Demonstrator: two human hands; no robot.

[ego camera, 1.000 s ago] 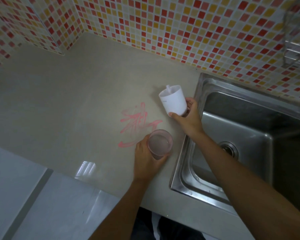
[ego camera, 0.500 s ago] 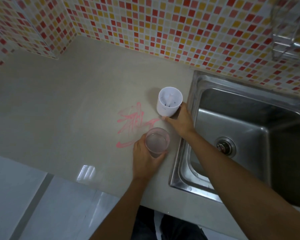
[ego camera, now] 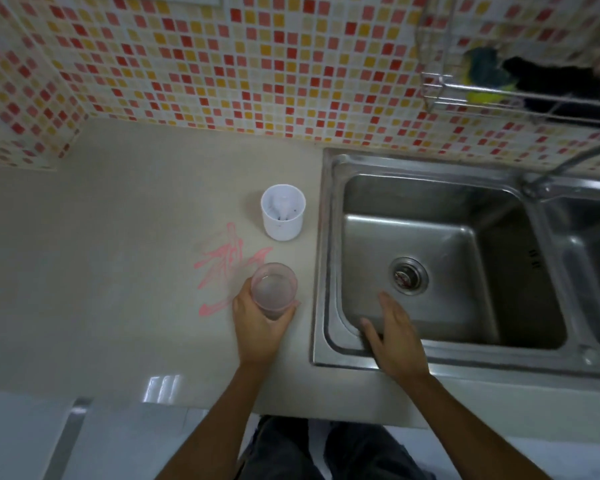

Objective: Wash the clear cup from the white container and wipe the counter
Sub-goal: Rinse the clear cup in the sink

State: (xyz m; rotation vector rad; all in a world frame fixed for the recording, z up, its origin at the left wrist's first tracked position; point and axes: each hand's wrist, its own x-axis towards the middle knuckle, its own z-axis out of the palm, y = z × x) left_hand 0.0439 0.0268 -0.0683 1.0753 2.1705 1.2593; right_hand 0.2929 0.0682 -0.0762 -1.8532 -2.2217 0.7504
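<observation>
Gripping clear cup (ego camera: 273,289) w/ left hand (ego camera: 257,327), by pink marks (ego camera: 222,261) on table (ego camera: 118,237); hovering right hand (ego camera: 395,344), fingers straight & empty, over sink (ego camera: 430,220) edge.

Left hand (ego camera: 257,323): forearm extended forward, fingers and thumb curled round the clear cup (ego camera: 273,289). Right hand (ego camera: 394,341): palm down, fingers straight, thumb spread to the side, holding nothing. Both forearms bare.
</observation>
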